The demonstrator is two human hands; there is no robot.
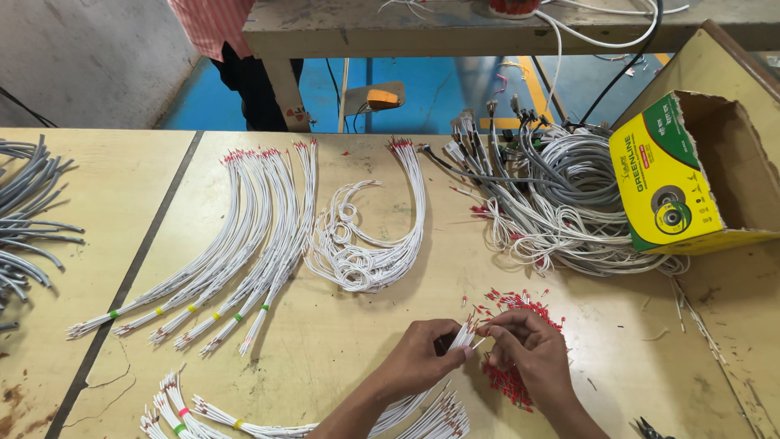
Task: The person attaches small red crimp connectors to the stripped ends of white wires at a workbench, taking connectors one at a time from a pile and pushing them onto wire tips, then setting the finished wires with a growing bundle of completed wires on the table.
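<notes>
Left hand [422,354] pinches the white wire bundle [439,406] low on the surface [341,341], right hand [528,349] pinches at a wire tip over the red ferrule pile [512,341], so a slip could probably scatter those.

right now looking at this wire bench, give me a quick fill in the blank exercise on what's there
1. The loose pile of small ferrules by the right hand is ____ in colour.
2. The left hand holds a bundle of ____ wires.
3. The open yellow and green ____ lies on its side at the right.
4. The wires at the far left edge are ____.

Missing words: red; white; box; grey
</notes>
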